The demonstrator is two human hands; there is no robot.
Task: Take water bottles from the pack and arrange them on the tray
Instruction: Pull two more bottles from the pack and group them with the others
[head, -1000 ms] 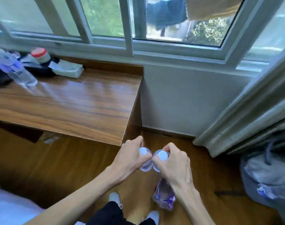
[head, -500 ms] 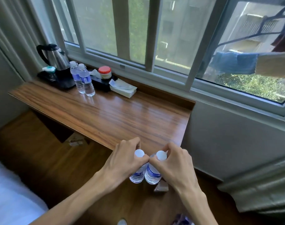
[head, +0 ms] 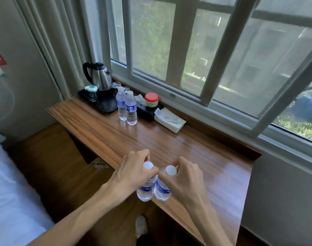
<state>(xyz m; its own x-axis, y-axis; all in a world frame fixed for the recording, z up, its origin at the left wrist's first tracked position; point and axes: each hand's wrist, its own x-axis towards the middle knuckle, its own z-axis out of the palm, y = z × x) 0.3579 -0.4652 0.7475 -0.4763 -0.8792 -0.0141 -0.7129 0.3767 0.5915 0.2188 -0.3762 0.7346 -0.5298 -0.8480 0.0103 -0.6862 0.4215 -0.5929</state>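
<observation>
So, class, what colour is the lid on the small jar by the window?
Red, clearest in the head view: the jar.

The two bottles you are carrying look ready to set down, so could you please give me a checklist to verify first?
1. Left hand grips the left bottle at its neck: ok.
2. Right hand grips the right bottle: ok.
3. Both caps on: ok.
4. Desk bare along the way to the standing bottles: ok.
5. Free room on the black tray beside the kettle: cannot tell.
</observation>
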